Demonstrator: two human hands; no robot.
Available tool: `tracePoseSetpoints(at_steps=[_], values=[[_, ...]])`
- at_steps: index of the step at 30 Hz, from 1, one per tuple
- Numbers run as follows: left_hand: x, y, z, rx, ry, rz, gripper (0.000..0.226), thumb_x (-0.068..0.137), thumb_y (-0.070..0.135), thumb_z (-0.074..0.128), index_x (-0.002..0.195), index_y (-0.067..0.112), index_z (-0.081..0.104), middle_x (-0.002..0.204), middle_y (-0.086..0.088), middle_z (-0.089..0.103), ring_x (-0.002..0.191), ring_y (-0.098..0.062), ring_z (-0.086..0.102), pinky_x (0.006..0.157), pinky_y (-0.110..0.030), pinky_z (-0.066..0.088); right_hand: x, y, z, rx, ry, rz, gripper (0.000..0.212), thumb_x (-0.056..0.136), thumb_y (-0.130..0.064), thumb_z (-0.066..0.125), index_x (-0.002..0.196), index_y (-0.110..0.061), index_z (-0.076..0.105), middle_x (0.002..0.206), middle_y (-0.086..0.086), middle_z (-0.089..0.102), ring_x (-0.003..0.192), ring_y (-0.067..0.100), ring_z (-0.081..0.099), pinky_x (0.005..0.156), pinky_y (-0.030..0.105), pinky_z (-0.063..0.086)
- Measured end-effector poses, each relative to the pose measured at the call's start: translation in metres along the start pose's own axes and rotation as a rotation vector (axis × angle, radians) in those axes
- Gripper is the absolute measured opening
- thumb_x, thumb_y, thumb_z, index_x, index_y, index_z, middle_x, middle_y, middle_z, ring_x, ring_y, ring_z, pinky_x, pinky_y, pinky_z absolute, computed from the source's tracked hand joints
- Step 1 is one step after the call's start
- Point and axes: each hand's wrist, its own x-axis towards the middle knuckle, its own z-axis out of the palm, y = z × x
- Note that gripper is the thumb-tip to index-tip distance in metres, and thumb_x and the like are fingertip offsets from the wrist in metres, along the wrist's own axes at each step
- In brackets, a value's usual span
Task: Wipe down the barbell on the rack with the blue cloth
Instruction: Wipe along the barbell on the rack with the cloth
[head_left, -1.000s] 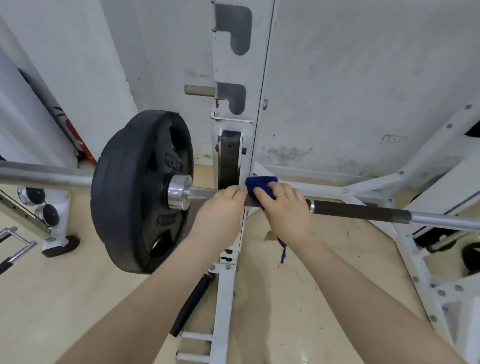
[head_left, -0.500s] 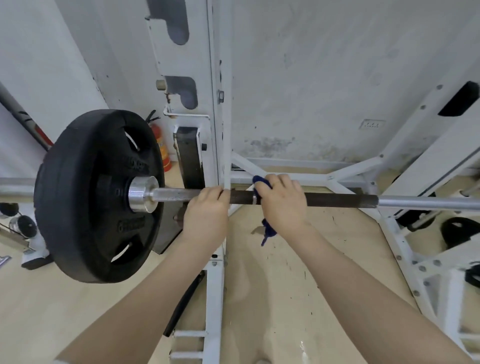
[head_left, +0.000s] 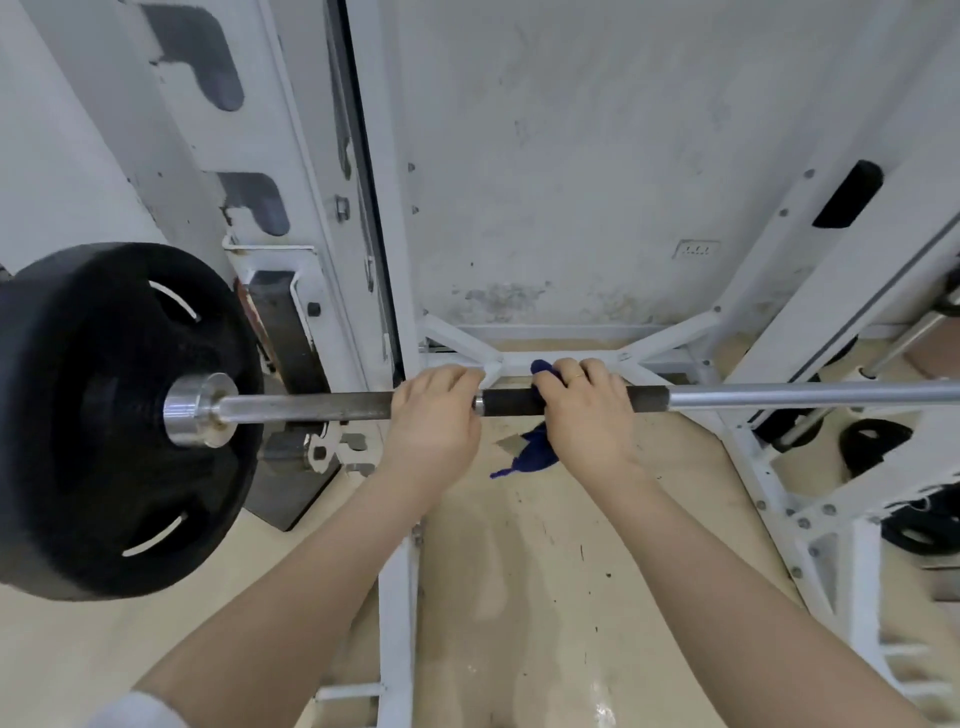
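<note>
Bare barbell runs free rightward; leftward, black plate and rack upright block.

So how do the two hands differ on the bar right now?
The left hand grips the barbell bare, while the right hand holds the blue cloth wrapped against it, a tail hanging below. The left hand sits nearer the black weight plate; the right hand covers the dark sleeve section further along. Only the right hand shows a ring. Both curl over the bar from above, knuckles up.
</note>
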Motion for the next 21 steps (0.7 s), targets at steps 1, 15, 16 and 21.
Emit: tracePoseSetpoints(at_steps=[1, 15, 16, 21], values=[[0.000, 0.003, 0.008, 0.027, -0.004, -0.014, 0.042, 0.091, 0.015, 0.043, 0.132, 0.023, 0.044, 0.128, 0.001, 0.049, 0.121, -0.021, 0.039, 0.101, -0.033, 0.023, -0.005, 0.018, -0.001, -0.020, -0.023, 0.057, 0.038, 0.044, -0.001, 0.079, 0.078, -0.010, 0.066, 0.077, 0.008, 0.062, 0.068, 0.030, 0.056, 0.057, 0.030, 0.040], [0.002, 0.000, 0.022, 0.070, 0.122, -0.067, 0.024, 0.087, 0.018, 0.058, 0.111, 0.015, 0.062, 0.104, -0.005, 0.061, 0.101, -0.028, 0.052, 0.087, -0.037, 0.032, -0.016, 0.062, -0.004, 0.088, -0.107, 0.068, 0.027, 0.069, 0.000, 0.068, 0.094, -0.006, 0.063, 0.095, 0.015, 0.062, 0.087, 0.036, 0.055, 0.068, 0.038, 0.044], [0.003, 0.001, 0.020, 0.059, 0.122, -0.073, 0.024, 0.088, 0.018, 0.058, 0.111, 0.016, 0.062, 0.105, -0.004, 0.061, 0.102, -0.028, 0.052, 0.088, -0.037, 0.032, -0.018, 0.079, -0.005, 0.071, -0.101, 0.179, 0.023, 0.076, -0.001, 0.062, 0.099, -0.005, 0.062, 0.100, 0.016, 0.060, 0.092, 0.036, 0.051, 0.073, 0.039, 0.041], [0.005, -0.005, 0.018, -0.021, 0.150, -0.065, 0.025, 0.081, 0.015, 0.067, 0.106, 0.014, 0.067, 0.095, -0.006, 0.067, 0.092, -0.030, 0.057, 0.082, -0.040, 0.039, -0.022, 0.086, -0.031, 0.486, -0.010, 0.629, 0.030, 0.091, -0.006, 0.046, 0.120, -0.006, 0.051, 0.113, 0.014, 0.056, 0.097, 0.029, 0.049, 0.079, 0.031, 0.036]])
